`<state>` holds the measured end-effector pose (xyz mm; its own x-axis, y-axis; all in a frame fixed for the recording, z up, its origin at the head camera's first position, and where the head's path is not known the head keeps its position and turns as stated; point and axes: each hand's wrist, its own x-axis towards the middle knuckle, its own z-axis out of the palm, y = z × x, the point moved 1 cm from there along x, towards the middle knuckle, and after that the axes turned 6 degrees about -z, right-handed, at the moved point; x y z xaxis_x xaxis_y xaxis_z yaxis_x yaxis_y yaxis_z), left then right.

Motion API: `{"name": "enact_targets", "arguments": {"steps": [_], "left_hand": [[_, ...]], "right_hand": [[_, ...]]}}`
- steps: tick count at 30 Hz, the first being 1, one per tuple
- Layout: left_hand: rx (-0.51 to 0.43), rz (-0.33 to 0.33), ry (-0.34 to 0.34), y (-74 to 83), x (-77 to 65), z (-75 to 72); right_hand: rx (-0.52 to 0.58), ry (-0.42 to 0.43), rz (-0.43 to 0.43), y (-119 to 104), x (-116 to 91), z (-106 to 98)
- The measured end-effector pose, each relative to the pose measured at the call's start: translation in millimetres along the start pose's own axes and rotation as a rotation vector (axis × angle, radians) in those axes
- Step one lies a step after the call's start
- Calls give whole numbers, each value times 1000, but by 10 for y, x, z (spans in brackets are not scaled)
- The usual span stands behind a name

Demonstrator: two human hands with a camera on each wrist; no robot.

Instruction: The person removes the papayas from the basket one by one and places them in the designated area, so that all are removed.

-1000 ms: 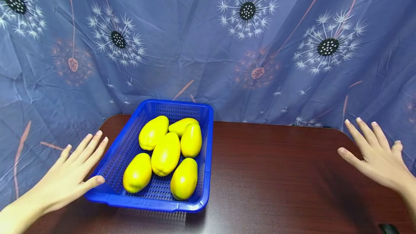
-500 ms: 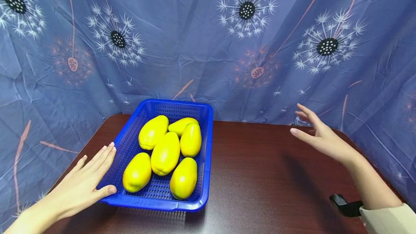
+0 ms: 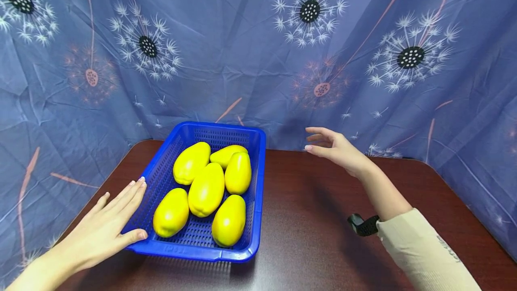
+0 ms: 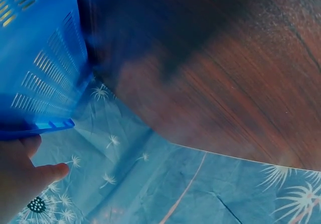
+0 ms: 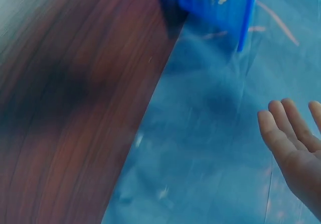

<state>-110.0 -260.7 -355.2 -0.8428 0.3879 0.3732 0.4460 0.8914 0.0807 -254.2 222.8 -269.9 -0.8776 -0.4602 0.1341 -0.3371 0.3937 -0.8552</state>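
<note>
A blue plastic basket (image 3: 261, 192) with slotted walls stands left of centre on the table. Inside lie several smooth yellow fruits (image 3: 206, 190), oblong like papayas. My left hand (image 3: 102, 232) is at the basket's left side, fingers straight and together over the rim, thumb apart near the front corner. In the left wrist view that hand (image 4: 25, 176) shows right at the rim of the basket (image 4: 50, 83). My right hand (image 3: 339, 149) is in the air right of the basket, fingers loosely bent and holding nothing. The right wrist view shows this hand (image 5: 296, 148) apart from the basket (image 5: 213, 5).
The dark reddish-brown table (image 3: 299, 228) extends to the right of the basket. Behind and beside it hangs a blue curtain (image 3: 226, 48) with dandelion prints. A black wrist device (image 3: 363, 225) sits at the right forearm, by a cream sleeve (image 3: 420, 241).
My right hand has swung left from the table's far right toward the basket, its spread fingers turning inward and bending. My left hand has moved slightly right onto the basket's rim.
</note>
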Motion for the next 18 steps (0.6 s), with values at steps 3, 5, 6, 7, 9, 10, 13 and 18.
{"name": "enact_targets", "arguments": {"steps": [3,5,6,7,9,10,13,18], "left_hand": [[-3,0,5,6,2,4],[-8,4,9,6,0,6],[-11,6,11,5,-1,6],[-13,6,12,4,-1,5],[-16,6,11,-2,-2,1],[-18,4,9,-4,-1,0],[-23,-3,2,-13,4,-2],[-28,-12,-1,-15,6,4]], "right_hand": [[47,-40,21,-52,168,128],[93,-61,35,-94,275,225],[121,-65,46,-115,330,274],[153,-66,57,-136,385,323],[222,-57,88,-178,490,417],[251,-46,105,-200,540,461],[308,-7,164,-255,673,589],[342,32,250,-331,851,800]]}}
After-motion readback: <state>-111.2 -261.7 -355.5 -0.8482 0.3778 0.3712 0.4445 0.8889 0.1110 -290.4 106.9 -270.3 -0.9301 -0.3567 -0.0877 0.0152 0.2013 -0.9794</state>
